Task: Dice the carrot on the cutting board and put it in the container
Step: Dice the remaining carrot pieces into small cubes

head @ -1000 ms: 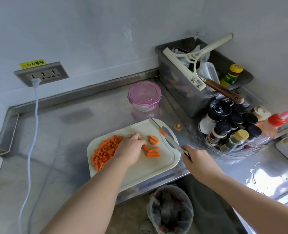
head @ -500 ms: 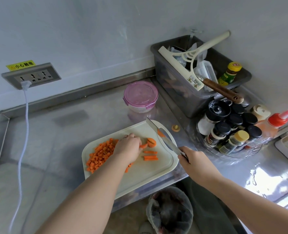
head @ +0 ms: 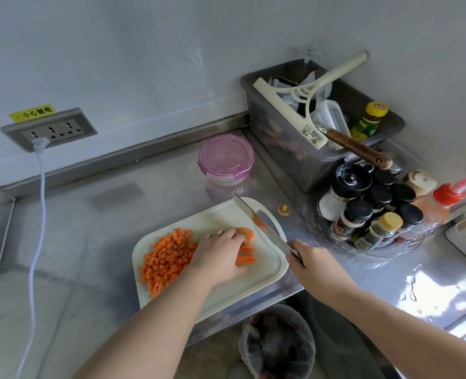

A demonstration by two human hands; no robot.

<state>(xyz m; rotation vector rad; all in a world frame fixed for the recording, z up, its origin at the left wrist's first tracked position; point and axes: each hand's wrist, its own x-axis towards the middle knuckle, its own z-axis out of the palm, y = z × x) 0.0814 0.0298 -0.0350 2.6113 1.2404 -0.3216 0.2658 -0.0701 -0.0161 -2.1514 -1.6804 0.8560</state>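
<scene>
A white cutting board (head: 264, 272) lies at the steel counter's front edge. A heap of diced carrot (head: 167, 257) covers its left side. Carrot sticks (head: 246, 259) and a carrot end piece (head: 246, 231) lie at its right. My left hand (head: 218, 254) rests palm down on the sticks, fingers curved over them. My right hand (head: 312, 265) grips a knife (head: 261, 224) by the handle, its blade slanting above the board's right end with a carrot slice stuck to it. A round container with a pink lid (head: 226, 157) stands closed behind the board.
A grey bin (head: 278, 138) with a squeegee and bottles sits at the back right. A spice rack (head: 371, 212) stands right of the board. A wall socket (head: 48, 129) with a white cable is at the left. A lined trash can (head: 277, 346) stands below the counter edge.
My left hand has slid from the diced heap's edge rightward onto the carrot sticks. The knife has stayed raised over the board's right end.
</scene>
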